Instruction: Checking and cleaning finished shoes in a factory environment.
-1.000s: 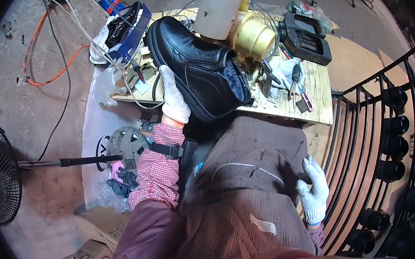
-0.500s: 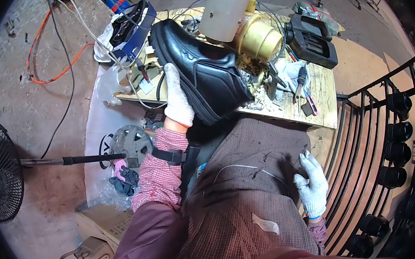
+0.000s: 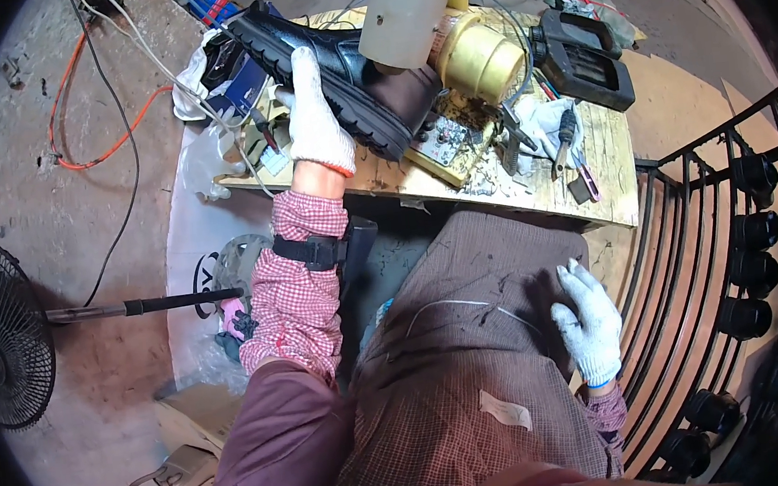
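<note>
My gloved left hand (image 3: pixel 315 120) grips a black leather ankle boot (image 3: pixel 361 114) by its sole, with the thumb lying along the sole and the other fingers hidden behind. The boot is tilted over the bench, its treaded sole turned partly toward me and its toe pointing to the far left. Its opening sits beneath a pale upright pipe (image 3: pixel 408 19), close to a yellow ringed fitting (image 3: pixel 487 58). On the apron (image 3: pixel 494 275) over my lap, my gloved right hand (image 3: pixel 591 325) rests with its fingers apart, holding nothing.
The wooden bench (image 3: pixel 612 163) carries scraps, a screwdriver (image 3: pixel 567 139) and a black plastic frame (image 3: pixel 587 73). A rack (image 3: pixel 663 256) holding several black shoes (image 3: pixel 752 271) stands at right. At left are a fan (image 3: pixel 4 332) and an orange cable (image 3: pixel 66 146).
My left hand has moved the boot farther away and to the left, rolling it so more of the sole shows. Its opening has come under the pipe. The right hand stays on my lap.
</note>
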### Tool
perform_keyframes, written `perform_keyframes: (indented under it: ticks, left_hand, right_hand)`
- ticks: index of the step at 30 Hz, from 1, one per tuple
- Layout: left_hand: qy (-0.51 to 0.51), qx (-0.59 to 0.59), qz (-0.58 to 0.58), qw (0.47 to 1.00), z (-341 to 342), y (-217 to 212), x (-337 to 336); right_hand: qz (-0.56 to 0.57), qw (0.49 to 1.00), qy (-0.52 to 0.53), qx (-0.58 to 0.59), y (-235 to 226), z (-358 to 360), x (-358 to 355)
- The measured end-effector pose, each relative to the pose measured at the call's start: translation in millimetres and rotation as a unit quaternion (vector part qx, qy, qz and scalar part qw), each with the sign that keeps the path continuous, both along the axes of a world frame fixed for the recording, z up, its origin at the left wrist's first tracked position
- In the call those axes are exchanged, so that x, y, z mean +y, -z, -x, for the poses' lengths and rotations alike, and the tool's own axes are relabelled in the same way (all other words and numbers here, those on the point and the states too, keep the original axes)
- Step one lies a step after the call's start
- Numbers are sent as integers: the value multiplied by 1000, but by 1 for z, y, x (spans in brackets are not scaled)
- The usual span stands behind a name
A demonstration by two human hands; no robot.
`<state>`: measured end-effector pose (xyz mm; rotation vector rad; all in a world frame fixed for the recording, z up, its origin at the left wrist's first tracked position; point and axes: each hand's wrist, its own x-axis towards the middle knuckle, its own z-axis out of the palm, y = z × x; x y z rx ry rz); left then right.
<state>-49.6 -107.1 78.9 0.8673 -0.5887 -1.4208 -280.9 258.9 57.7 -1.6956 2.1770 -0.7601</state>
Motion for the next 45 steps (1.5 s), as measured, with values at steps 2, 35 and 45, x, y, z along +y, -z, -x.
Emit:
perform_keyframes:
  ticks: [2, 35, 45]
  left_hand:
    - [11, 13, -24, 1000, -4, 0, 4]
    - [434, 249, 99, 860, -21, 101, 98]
    - [363, 321, 9, 875, -13, 139, 38]
  right_hand:
    - [42, 997, -53, 28, -5, -2, -14]
    - [11, 992, 61, -106, 22, -13, 21]
    - [14, 995, 39, -91, 32, -8, 16]
